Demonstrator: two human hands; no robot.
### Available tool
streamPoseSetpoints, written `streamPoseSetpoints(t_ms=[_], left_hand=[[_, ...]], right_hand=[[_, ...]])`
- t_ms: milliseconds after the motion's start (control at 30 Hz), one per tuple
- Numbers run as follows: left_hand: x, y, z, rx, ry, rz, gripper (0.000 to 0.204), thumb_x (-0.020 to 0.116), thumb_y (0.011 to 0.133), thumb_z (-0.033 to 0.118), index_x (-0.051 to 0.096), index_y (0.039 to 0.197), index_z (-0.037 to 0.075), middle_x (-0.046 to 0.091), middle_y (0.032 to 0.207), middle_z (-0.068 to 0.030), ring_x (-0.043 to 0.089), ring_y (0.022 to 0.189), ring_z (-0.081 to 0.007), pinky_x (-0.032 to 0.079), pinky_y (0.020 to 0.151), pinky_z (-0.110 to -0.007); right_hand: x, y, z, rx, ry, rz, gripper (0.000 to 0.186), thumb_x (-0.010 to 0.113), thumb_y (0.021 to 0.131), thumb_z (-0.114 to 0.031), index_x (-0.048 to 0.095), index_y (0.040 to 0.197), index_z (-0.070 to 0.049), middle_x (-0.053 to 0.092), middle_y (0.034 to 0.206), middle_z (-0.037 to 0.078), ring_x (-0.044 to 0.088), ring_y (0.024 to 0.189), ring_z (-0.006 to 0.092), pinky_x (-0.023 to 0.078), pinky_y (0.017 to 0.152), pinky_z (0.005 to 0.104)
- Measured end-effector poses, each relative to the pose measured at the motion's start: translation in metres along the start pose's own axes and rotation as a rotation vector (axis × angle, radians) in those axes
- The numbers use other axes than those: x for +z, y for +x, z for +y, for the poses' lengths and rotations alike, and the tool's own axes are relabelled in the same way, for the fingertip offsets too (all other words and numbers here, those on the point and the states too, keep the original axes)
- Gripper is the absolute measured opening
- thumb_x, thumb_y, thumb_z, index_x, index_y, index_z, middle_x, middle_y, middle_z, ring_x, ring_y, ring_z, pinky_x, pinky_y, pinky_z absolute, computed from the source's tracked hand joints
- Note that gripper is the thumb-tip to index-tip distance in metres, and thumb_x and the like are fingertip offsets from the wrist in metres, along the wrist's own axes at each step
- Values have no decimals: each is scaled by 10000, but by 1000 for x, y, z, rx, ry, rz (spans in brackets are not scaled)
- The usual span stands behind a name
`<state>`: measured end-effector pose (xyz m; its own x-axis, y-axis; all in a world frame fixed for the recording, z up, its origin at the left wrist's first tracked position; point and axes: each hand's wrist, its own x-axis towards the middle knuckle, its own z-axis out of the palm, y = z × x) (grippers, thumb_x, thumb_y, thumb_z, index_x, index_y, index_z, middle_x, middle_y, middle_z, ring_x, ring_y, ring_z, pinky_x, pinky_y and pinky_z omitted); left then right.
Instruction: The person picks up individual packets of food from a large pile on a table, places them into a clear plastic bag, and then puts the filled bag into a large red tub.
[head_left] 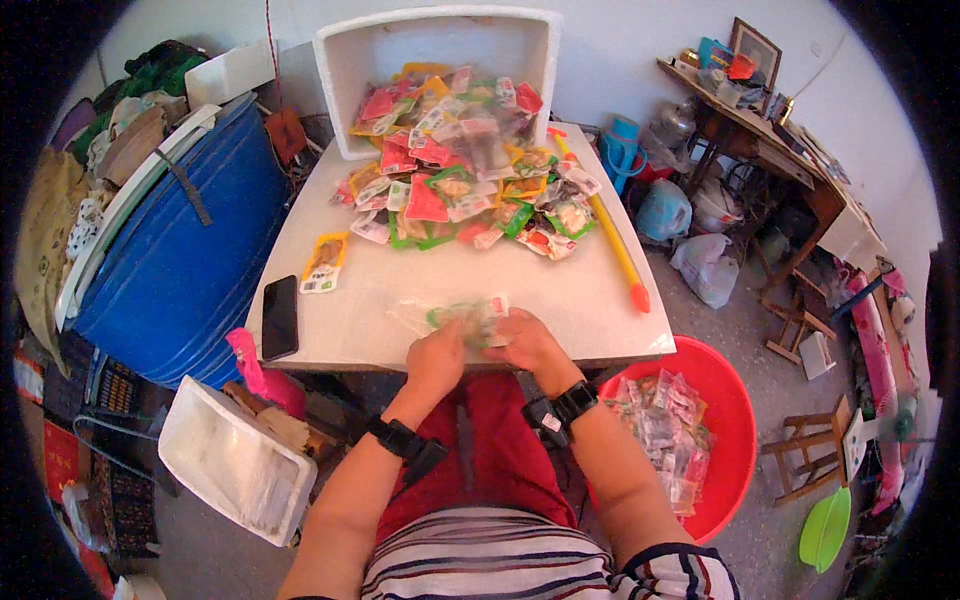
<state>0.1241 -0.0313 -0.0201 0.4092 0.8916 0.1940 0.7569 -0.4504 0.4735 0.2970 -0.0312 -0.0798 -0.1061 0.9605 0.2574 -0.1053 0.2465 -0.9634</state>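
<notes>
At the near edge of the white table [330, 335], my left hand [437, 352] is closed on a clear plastic bag [410, 312]. My right hand [527, 342] pinches a small green and white food packet [492, 312], which lies against the bag. Whether the packet is inside the bag or only beside it, I cannot tell. Beyond my hands, a heap of food packets [455, 192] in red, green and yellow spills from a white foam box [335, 90] tipped on its side. A single yellow packet [325, 262] lies apart at the left.
A black phone [280, 318] lies at the table's left edge, a yellow tube with orange ends [606, 220] along the right. On the floor, a red basin [735, 430] holds clear-bagged packets. A foam box [235, 465], a blue tub [190, 250] and wooden stools [815, 445] stand around.
</notes>
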Motion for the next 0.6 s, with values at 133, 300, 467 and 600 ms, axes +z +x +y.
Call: streamPoseSetpoints(t_ms=[133, 300, 467, 600], left_hand=[[-9, 6, 16, 116, 18, 29, 276, 431, 723, 153, 494, 982, 83, 549, 764, -176, 530, 697, -335, 416, 601, -427], [-18, 3, 18, 186, 58, 51, 221, 401, 714, 119, 515, 900, 83, 557, 692, -148, 537, 636, -323, 412, 539, -433], [-11, 6, 9, 174, -33, 102, 245, 398, 724, 121, 523, 931, 82, 559, 735, -158, 531, 658, -331, 413, 575, -428], [-12, 7, 8, 188, -64, 34, 269, 412, 733, 121, 500, 982, 74, 551, 817, -169, 524, 718, -339, 412, 612, -417]], right_hand=[[4, 1, 38, 65, 110, 125, 250, 591, 636, -173, 550, 863, -78, 549, 776, 113, 520, 740, 284, 424, 644, 340], [49, 3, -23, 227, 583, 186, 190, 450, 743, -103, 491, 910, -22, 530, 825, 104, 528, 738, 217, 437, 642, 324], [70, 12, -50, 444, 898, 185, 176, 388, 766, -90, 478, 890, -3, 519, 824, 100, 523, 705, 200, 443, 608, 336], [49, 19, 1, -41, 98, 40, 176, 382, 762, -98, 495, 854, 1, 528, 751, 95, 526, 643, 205, 433, 539, 320]])
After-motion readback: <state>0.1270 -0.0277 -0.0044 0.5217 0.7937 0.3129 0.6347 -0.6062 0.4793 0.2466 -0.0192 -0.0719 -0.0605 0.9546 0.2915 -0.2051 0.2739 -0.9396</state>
